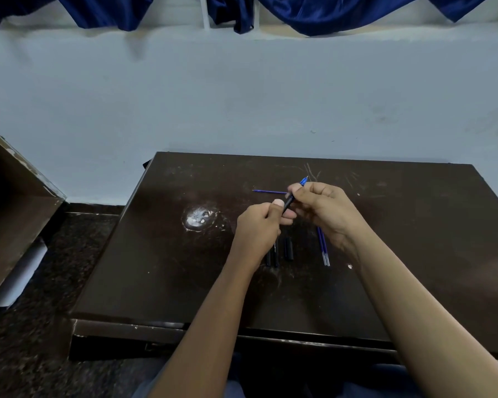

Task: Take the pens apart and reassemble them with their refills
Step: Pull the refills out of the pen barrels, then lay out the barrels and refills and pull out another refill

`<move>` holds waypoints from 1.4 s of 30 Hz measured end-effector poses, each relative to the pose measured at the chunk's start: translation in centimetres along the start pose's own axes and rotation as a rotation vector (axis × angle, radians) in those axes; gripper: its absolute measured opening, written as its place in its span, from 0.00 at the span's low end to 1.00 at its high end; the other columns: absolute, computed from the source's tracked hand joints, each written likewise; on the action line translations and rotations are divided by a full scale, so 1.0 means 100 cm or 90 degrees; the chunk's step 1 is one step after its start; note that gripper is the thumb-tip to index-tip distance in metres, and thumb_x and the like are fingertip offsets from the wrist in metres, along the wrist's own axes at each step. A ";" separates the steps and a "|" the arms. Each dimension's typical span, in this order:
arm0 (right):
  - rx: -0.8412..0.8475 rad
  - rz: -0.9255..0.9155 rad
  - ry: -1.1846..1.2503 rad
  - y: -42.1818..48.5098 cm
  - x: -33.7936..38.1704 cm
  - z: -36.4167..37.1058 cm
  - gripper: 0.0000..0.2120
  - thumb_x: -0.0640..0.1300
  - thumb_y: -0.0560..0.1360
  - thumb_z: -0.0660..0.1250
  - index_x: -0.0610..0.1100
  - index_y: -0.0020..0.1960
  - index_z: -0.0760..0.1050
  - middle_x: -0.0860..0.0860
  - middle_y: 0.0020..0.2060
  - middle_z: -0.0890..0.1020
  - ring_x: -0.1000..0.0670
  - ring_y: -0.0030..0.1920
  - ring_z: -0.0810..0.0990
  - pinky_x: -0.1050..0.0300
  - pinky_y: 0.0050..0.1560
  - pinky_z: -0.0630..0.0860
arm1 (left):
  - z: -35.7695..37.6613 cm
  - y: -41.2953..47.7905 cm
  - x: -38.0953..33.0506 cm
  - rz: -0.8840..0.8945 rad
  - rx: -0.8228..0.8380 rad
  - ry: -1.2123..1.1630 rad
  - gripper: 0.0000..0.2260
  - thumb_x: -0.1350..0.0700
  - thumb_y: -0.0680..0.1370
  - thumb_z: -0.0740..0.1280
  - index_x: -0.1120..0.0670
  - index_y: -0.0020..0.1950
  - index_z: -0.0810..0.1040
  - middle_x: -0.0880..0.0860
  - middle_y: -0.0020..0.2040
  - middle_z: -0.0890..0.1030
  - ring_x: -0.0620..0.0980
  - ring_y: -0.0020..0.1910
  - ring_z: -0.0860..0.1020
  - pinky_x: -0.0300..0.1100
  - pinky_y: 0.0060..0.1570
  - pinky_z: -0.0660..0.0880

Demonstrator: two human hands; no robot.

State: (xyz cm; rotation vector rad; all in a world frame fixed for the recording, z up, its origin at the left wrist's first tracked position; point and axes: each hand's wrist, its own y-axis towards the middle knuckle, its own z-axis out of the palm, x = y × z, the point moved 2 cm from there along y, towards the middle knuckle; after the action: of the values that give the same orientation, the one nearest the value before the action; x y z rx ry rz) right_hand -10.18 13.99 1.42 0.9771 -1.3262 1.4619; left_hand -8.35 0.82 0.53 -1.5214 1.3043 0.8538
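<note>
Your left hand (260,222) and right hand (325,209) both grasp one black pen (288,203) above the dark table (156,268) — its blue tip (304,181) points far-right past your right fingers. A loose blue refill (269,191) lies just beyond the hands. Nearer you, two refills (324,251) lie side by side at right — black pen parts (288,248) rest left of them.

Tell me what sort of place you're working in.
Probably a plain room in a home or classroom: a scratched dark desk against a bare pale wall, blue curtains above, speckled stone floor.
</note>
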 end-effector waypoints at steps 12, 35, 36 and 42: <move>-0.010 0.017 0.071 -0.001 -0.004 -0.002 0.04 0.40 0.75 0.67 0.44 0.45 0.81 0.51 0.43 0.85 0.54 0.45 0.81 0.56 0.58 0.72 | -0.002 -0.002 0.000 0.020 0.055 0.011 0.14 0.52 0.82 0.59 0.47 0.39 0.79 0.44 0.36 0.80 0.39 0.32 0.71 0.34 0.34 0.66; 0.044 0.001 -0.753 0.010 -0.078 -0.002 0.12 0.44 0.73 0.70 0.45 0.54 0.74 0.45 0.53 0.76 0.46 0.48 0.78 0.55 0.48 0.76 | -0.012 0.003 0.010 -0.007 -0.086 0.102 0.11 0.61 0.80 0.57 0.56 0.46 0.79 0.49 0.45 0.80 0.36 0.35 0.73 0.16 0.31 0.65; 0.050 0.011 -0.761 0.010 -0.079 -0.001 0.11 0.44 0.73 0.70 0.45 0.53 0.73 0.45 0.53 0.76 0.46 0.48 0.78 0.55 0.47 0.76 | -0.012 0.003 0.010 -0.009 -0.086 0.102 0.11 0.61 0.80 0.57 0.56 0.46 0.79 0.49 0.45 0.80 0.36 0.35 0.73 0.16 0.31 0.64; 0.011 0.074 -0.715 0.013 -0.079 -0.009 0.12 0.38 0.70 0.69 0.47 0.51 0.72 0.46 0.49 0.79 0.44 0.49 0.79 0.51 0.47 0.77 | -0.011 0.002 0.010 -0.014 -0.081 0.084 0.10 0.62 0.79 0.59 0.59 0.48 0.80 0.48 0.45 0.80 0.36 0.35 0.74 0.17 0.30 0.66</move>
State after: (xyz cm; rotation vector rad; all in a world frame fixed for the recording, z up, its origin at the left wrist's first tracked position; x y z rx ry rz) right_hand -9.19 14.04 -6.59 1.8861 -2.1531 0.9655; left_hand -8.41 -0.52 -0.11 -1.7140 1.3455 0.8487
